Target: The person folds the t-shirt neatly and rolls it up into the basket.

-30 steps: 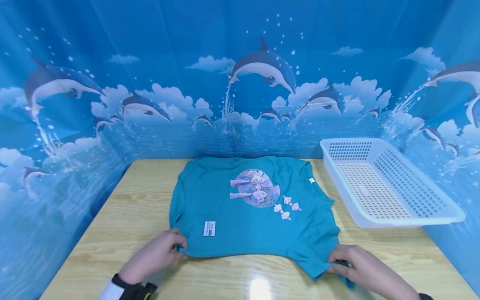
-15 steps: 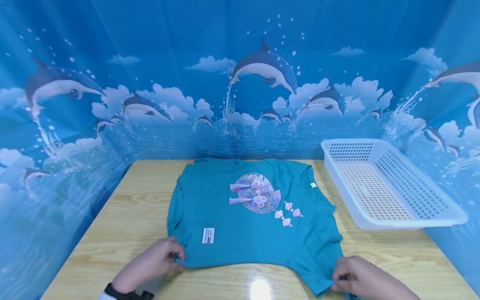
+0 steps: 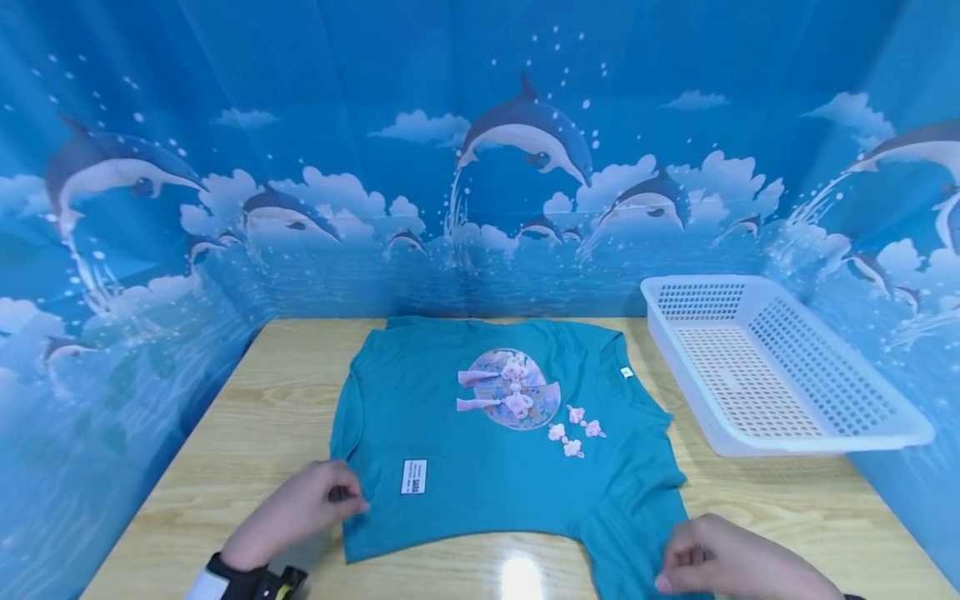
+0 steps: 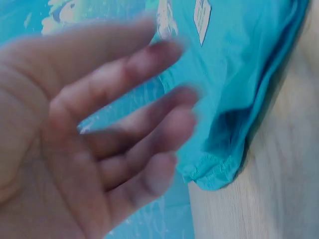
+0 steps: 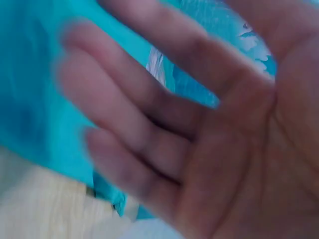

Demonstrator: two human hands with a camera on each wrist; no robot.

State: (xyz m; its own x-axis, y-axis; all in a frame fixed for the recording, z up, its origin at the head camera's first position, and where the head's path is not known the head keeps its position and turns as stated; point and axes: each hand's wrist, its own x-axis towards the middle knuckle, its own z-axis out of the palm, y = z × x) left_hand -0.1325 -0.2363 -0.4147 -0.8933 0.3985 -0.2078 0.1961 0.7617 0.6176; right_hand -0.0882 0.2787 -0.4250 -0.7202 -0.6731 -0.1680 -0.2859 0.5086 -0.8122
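Note:
A teal T-shirt lies spread on the table, with a round printed patch, pink flower knots and a white label on it. My left hand is over its near left corner, fingers loosely bent and holding nothing. In the left wrist view, the left hand shows parted fingers with the cloth beyond them. By the near right sleeve is my right hand, and the right wrist view shows the right hand with extended fingers and no cloth in them. The sleeve's end runs past the frame's bottom edge.
A white perforated plastic basket stands on the right of the wooden table. A blue dolphin-print curtain hangs along the back and both sides.
Both hands drew the T-shirt's near edge towards me, then let go. The near left corner now lies flat, and the left hand has lifted slightly from it.

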